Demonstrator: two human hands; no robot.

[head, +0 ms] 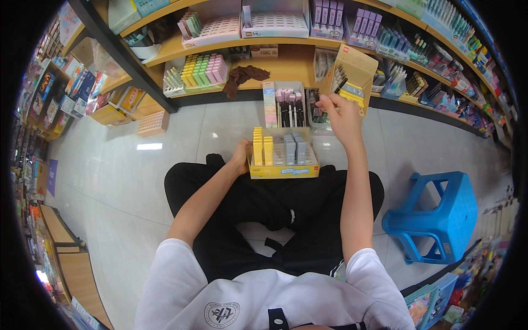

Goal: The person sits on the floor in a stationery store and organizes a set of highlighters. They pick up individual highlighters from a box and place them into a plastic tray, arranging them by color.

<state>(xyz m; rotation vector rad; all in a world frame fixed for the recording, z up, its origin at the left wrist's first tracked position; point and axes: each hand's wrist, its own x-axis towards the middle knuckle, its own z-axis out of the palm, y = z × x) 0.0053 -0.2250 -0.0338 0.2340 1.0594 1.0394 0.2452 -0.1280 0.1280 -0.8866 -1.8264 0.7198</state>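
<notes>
My left hand (242,156) grips the left end of a yellow display box (284,172) resting over my crossed legs. Yellow lead cases (263,148) stand at the box's left and grey ones (295,149) at its right, with bare slots between and beside them. My right hand (340,113) is raised at the near edge of an opened cardboard box (357,62), which holds yellow and grey cases and dark pens. Its fingertips are pinched together; whether they hold anything is unclear. Behind the yellow box, a display box of black and pink pens (291,109) stands on the floor.
Wooden shelves (165,53) of stationery curve across the front and right. A brown cloth (243,78) hangs over the lower shelf's edge. A blue plastic stool (445,218) is at my right. A peach slotted box (152,123) lies on the floor at the left.
</notes>
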